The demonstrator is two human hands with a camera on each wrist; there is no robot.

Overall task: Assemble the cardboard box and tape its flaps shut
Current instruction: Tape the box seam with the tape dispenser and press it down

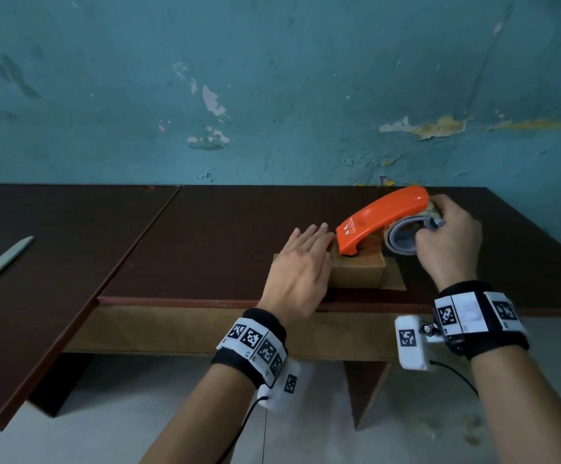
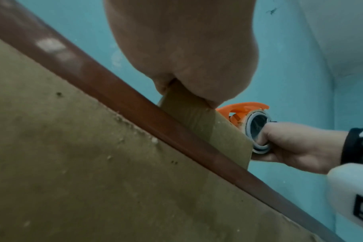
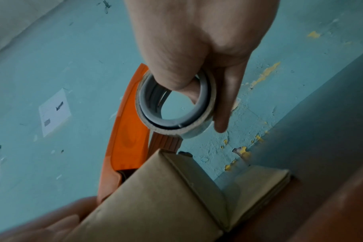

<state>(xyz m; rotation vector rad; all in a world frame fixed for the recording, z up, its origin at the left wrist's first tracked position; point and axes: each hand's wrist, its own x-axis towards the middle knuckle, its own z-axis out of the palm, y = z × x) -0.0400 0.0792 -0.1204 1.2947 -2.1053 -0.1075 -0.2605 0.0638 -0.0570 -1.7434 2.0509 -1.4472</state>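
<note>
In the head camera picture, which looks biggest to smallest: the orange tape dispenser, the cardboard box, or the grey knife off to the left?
As they appear in the head view:
1. orange tape dispenser, nearest in height and longest
2. cardboard box, though the left hand covers part of it, so its true extent is unsure
3. grey knife, thin and cut off by the picture edge

white print on orange tape dispenser (image 1: pixel 382 218), seemingly illegible
</note>
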